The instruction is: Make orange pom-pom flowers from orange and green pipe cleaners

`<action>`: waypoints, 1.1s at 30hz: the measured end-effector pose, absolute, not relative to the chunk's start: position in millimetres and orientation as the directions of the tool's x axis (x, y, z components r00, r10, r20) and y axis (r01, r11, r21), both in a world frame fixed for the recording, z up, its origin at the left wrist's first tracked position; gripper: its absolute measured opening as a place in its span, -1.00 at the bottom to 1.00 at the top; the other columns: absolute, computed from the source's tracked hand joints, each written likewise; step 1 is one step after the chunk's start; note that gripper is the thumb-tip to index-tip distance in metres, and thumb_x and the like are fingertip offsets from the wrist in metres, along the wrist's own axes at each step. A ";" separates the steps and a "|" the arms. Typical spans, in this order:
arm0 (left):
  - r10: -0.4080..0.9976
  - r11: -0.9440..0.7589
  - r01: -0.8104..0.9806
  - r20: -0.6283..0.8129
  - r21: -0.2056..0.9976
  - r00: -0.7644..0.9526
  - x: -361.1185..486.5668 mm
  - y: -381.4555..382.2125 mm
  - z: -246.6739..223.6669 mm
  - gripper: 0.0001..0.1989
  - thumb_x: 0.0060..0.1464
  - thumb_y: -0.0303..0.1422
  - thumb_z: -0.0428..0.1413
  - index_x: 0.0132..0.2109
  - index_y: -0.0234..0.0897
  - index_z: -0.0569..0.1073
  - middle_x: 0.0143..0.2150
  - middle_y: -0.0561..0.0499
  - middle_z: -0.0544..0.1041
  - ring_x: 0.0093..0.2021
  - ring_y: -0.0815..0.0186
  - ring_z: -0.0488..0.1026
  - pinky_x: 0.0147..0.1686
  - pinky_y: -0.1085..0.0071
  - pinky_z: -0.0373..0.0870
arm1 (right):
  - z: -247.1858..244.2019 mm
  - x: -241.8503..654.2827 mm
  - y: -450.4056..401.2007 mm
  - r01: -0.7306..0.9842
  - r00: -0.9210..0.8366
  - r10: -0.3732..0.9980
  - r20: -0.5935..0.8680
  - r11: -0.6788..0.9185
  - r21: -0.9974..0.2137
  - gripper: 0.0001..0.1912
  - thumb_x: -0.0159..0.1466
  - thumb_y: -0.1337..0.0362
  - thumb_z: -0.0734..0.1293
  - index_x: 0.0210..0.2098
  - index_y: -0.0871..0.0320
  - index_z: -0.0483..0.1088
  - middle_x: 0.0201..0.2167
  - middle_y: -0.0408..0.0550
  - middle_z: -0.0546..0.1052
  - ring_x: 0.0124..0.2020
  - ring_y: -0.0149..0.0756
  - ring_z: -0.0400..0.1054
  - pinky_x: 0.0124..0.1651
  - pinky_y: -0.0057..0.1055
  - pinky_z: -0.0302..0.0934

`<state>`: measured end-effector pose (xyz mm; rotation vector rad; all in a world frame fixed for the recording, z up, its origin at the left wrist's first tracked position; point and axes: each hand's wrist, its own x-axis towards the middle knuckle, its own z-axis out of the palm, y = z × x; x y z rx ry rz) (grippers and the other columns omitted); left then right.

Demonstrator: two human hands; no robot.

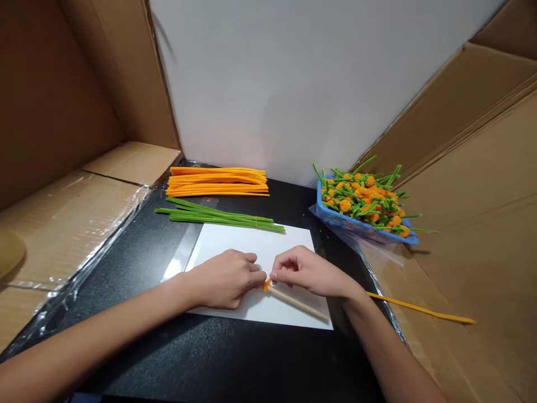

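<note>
My left hand [229,277] is closed at the near end of a thin wooden stick [300,305], over a white sheet of paper [293,238]. A bit of orange pipe cleaner [265,286] sits around that stick end, against my left fingertips. Thumb and forefinger of my right hand [308,271] pinch the orange pipe cleaner just above the stick. A long orange strand [423,309] comes out from behind my right forearm; its link to the pinched part is hidden. My left fingers partly cover the stick's end.
A bundle of orange pipe cleaners [218,182] and a bundle of green pipe cleaners [218,218] lie behind the paper on the black table [176,358]. At the right back, a blue basket [356,224] is heaped with orange-and-green pipe-cleaner pieces. Cardboard walls [482,140] flank both sides.
</note>
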<state>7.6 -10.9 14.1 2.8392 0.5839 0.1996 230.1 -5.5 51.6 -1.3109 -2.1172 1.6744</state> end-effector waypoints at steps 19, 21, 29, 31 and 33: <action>0.964 -0.061 0.294 -0.020 0.954 0.264 17.2 -4.2 -6.3 -0.50 0.33 -0.14 -0.18 -0.53 -0.27 0.28 -0.57 0.08 0.35 -0.48 0.33 0.28 -0.38 0.40 0.13 | 21.7 207.2 -12.4 0.388 -0.389 0.910 -0.142 0.022 -0.921 -0.65 0.32 0.12 0.27 -0.43 0.23 0.51 -0.48 -0.10 0.50 -0.59 -0.48 0.19 -0.52 -0.51 0.07; 0.958 -0.072 0.273 -0.010 0.959 0.288 17.6 -5.8 -6.1 -0.50 0.33 -0.12 -0.18 -0.53 -0.27 0.28 -0.57 0.09 0.33 -0.49 0.34 0.27 -0.38 0.41 0.13 | 21.6 206.4 -12.8 0.423 -0.429 0.899 -0.085 0.117 -0.899 -0.62 0.35 0.16 0.25 -0.53 0.21 0.43 -0.57 -0.16 0.43 -0.56 -0.47 0.16 -0.48 -0.50 0.02; 0.917 -0.381 0.527 0.238 0.760 0.319 17.3 -15.0 2.2 -0.64 0.35 -0.27 -0.17 -0.42 -0.25 0.28 -0.54 0.11 0.32 -0.52 0.36 0.26 -0.44 0.42 0.10 | 27.8 200.9 -19.9 0.587 -0.475 0.879 0.045 0.354 -0.728 -0.67 0.37 0.28 0.21 -0.54 0.17 0.29 -0.59 -0.21 0.30 -0.51 -0.42 0.11 -0.41 -0.46 -0.07; 0.854 -0.520 0.620 0.366 0.587 0.370 15.2 -13.9 -2.4 -0.70 0.34 -0.33 -0.16 -0.34 -0.26 0.33 -0.49 0.06 0.37 -0.49 0.33 0.30 -0.43 0.41 0.12 | 28.6 198.7 -24.2 0.665 -0.459 0.884 0.084 0.405 -0.628 -0.69 0.37 0.32 0.20 -0.52 0.16 0.28 -0.58 -0.20 0.32 -0.52 -0.41 0.13 -0.41 -0.44 -0.09; 0.787 -0.600 0.681 0.465 0.419 0.406 12.8 -11.9 -7.8 -0.72 0.34 -0.35 -0.16 -0.30 -0.28 0.36 -0.47 0.01 0.40 -0.48 0.30 0.32 -0.44 0.39 0.13 | 29.2 197.1 -27.8 0.709 -0.461 0.879 0.121 0.447 -0.545 -0.70 0.37 0.34 0.19 -0.51 0.16 0.26 -0.57 -0.18 0.33 -0.52 -0.40 0.15 -0.40 -0.43 -0.08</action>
